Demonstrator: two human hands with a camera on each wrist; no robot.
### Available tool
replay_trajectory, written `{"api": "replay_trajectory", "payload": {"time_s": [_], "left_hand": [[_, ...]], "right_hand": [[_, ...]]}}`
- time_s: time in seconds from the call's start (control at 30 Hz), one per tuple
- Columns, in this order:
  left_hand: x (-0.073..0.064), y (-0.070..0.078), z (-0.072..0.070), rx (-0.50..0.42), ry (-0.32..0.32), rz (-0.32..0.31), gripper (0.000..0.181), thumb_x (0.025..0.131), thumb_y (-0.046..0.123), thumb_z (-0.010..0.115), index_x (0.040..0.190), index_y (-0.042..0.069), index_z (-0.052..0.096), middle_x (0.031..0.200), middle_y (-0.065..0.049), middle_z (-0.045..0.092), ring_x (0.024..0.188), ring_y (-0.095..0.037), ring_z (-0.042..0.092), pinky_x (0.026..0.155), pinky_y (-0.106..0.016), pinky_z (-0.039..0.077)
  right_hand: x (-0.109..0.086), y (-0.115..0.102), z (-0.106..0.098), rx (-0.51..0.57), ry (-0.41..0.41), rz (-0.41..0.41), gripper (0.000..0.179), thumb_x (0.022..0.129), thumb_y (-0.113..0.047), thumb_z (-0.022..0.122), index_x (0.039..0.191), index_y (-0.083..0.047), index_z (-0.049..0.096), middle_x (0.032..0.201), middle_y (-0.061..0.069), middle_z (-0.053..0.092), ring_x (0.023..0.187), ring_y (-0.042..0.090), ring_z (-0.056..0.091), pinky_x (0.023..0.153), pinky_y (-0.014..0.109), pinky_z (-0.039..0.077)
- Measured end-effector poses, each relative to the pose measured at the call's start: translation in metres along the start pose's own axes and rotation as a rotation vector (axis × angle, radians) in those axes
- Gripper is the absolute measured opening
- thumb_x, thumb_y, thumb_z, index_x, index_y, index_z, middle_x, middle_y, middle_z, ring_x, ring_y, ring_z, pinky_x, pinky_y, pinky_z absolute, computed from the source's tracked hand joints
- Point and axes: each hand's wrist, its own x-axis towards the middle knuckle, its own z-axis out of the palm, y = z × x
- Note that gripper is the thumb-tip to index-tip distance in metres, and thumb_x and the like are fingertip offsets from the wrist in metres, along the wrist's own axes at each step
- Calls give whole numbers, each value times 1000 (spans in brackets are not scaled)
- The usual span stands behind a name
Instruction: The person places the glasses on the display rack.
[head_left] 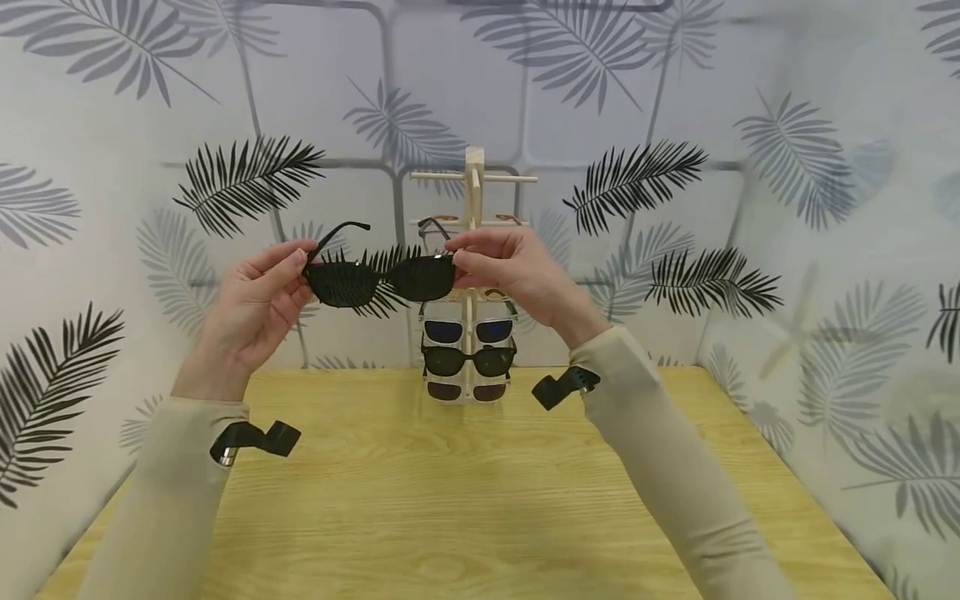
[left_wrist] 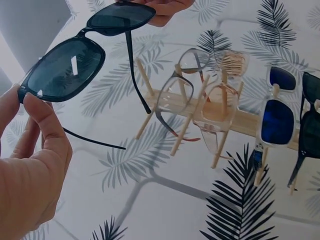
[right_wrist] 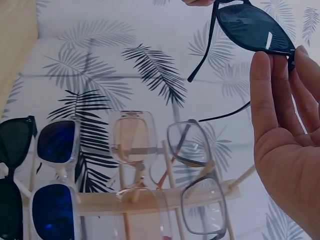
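Black-framed sunglasses [head_left: 422, 278] with dark lenses hang in the air between my two hands, temples unfolded and pointing away from me. My left hand [head_left: 251, 300] pinches the left end of the frame between thumb and fingers. On the other end, my right hand [head_left: 517, 271] pinches the right hinge corner. Behind them a wooden eyewear stand [head_left: 474, 167] rises from the table. It carries several pairs, among them clear-framed glasses [left_wrist: 175, 94], blue-lensed sunglasses [left_wrist: 278, 121] and black sunglasses [head_left: 471, 361]. In the head view my right hand partly hides the stand's middle.
The stand's top peg [head_left: 510, 178] bears no glasses. A yellow wood-grain table [head_left: 450, 500] spreads below the hands, with leaf-patterned walls [head_left: 825, 250] at its back and sides. Black straps with small mounts [head_left: 255, 437] sit on both sleeves.
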Motion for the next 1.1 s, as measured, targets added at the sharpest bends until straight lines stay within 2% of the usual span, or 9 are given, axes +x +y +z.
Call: {"api": "replay_trajectory", "payload": {"time_s": [0.23,0.6,0.9,1.1], "left_hand": [[7,7,14,-21,-25,29,18,96,-2,56,105,-5,71,92,-13,70,75,-19,67,69,-24,59],[25,10,32,-37,-32,89,16,94,-3,60,105,-8,70,93,-13,64,74,-20,63,67,-25,57],[42,4,44,-47,-30,96,14,92,-1,63,102,-7,71,90,-12,64,73,-20,61,65,-26,55],[53,-1,51,-65,-31,74,14,93,1,63,103,-6,71,92,-11,62,72,-20,59,65,-25,53]], "right_hand": [[1,-14,-4,45,3,-25,18,96,-1,60,108,-7,72,101,6,73,82,19,72,92,38,57],[2,-38,-8,53,107,-86,17,95,-1,61,108,-3,71,102,7,70,82,19,70,83,32,60],[0,-50,-15,91,164,-103,16,94,-1,62,105,-4,73,101,7,69,86,19,69,80,30,60],[-4,-58,-24,56,185,-129,15,94,-4,64,106,-4,73,99,9,69,86,21,68,80,30,60]]}}
